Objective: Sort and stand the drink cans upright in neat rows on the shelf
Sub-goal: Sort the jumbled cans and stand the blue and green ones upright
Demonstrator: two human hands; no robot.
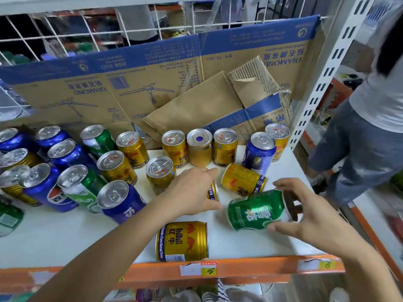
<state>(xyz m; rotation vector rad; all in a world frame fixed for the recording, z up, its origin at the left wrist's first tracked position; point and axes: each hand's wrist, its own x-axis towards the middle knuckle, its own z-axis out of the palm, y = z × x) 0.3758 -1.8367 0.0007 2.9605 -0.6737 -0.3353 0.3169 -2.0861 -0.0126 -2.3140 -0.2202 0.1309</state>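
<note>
On the white shelf [65, 236], my right hand [305, 212] grips a green can [255, 211] lying on its side, fingers over its top end and thumb below. My left hand [194, 190] curls over a small gold can [213, 191] that lies mostly hidden beneath it. Another gold can [243, 178] lies on its side just behind, and a gold Red Bull can [182, 240] lies at the front edge. Upright blue, green and gold cans crowd the left, such as a blue one [120, 199]. Several gold cans [198, 147] and a blue can [259, 151] stand along the back.
Folded cardboard [152, 83] leans against the wire grid behind the cans. An orange shelf edge [250, 269] with price tags runs along the front. A white upright post [316, 94] bounds the right side, and a person stands beyond it [359, 138].
</note>
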